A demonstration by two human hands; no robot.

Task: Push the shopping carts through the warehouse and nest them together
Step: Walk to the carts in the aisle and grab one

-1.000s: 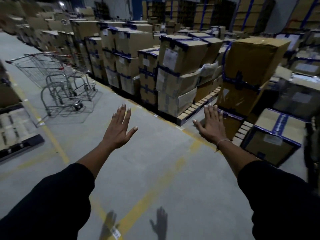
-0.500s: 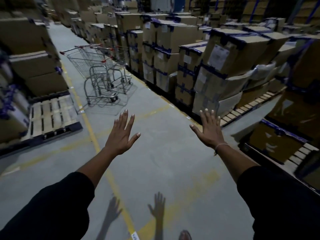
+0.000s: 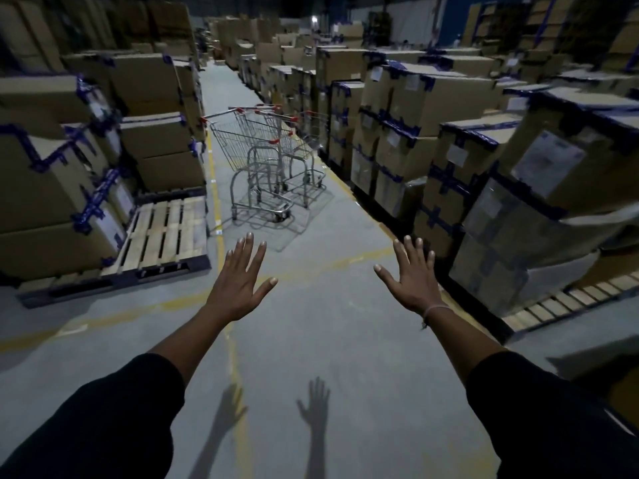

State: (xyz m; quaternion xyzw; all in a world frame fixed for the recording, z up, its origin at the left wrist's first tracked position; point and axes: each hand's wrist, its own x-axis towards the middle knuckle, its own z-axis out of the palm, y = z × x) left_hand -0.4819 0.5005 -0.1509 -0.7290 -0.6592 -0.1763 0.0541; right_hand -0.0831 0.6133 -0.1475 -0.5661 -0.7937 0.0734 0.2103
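Observation:
Two wire shopping carts with red handle trim stand in the aisle ahead, the nearer cart (image 3: pixel 254 157) slightly left and the farther cart (image 3: pixel 301 146) behind it to the right; they overlap, and I cannot tell whether they are nested. My left hand (image 3: pixel 242 280) and my right hand (image 3: pixel 411 280) are stretched out in front of me, palms down, fingers spread, holding nothing. Both hands are well short of the carts, with bare floor between.
Stacks of taped cardboard boxes (image 3: pixel 432 133) line the right side of the aisle, more boxes (image 3: pixel 69 160) on the left. A partly bare wooden pallet (image 3: pixel 162 233) lies left of the carts. Yellow floor lines (image 3: pixel 214 188) mark the grey concrete aisle.
The view has swung left, so the carts now sit ahead in the centre and look closer. Both hands stay outstretched and open.

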